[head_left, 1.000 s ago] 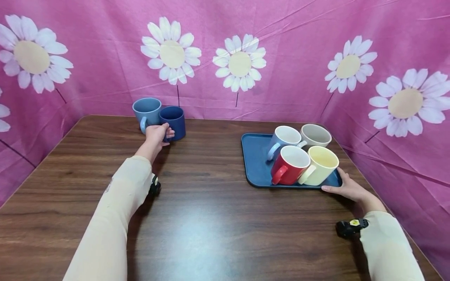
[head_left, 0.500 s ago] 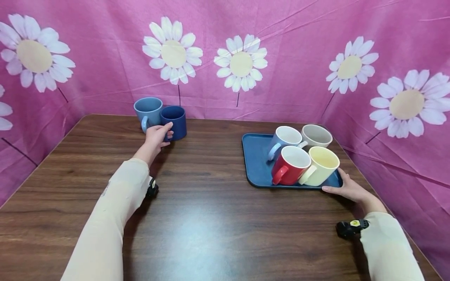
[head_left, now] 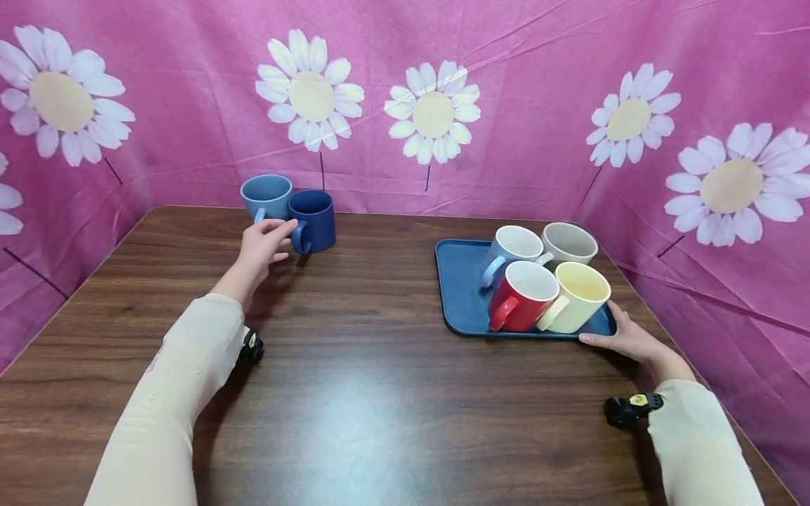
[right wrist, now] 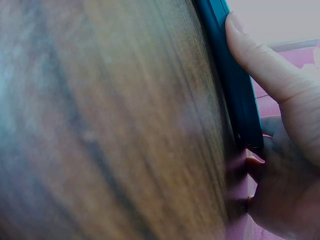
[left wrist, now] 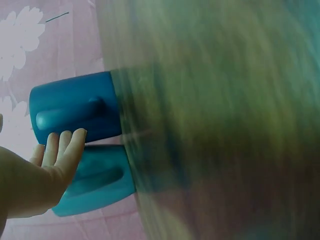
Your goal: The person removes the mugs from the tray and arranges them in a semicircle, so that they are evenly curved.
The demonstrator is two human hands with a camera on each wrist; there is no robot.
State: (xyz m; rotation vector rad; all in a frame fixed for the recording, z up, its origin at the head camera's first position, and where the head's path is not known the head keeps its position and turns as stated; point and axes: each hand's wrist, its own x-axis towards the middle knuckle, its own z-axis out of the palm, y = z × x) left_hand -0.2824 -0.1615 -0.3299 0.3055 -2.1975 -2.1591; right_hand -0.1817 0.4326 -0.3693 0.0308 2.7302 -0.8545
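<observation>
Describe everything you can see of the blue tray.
The tray is dark blue, shallow and rectangular, with rounded corners and a low raised rim; it looks like plastic. It appears to lie flat on the right side of the wood-grained table, its left part bare. The red mug, yellow mug and light blue mug stand on it; the grey mug is at its far right, base hidden. The right hand grips its near right corner.

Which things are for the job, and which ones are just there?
Likely for the job:
dark blue mug
dusty blue mug
blue tray, held by the right hand
red mug
yellow mug
light blue mug
grey mug

Just there:
wooden table
pink flowered cloth
</observation>
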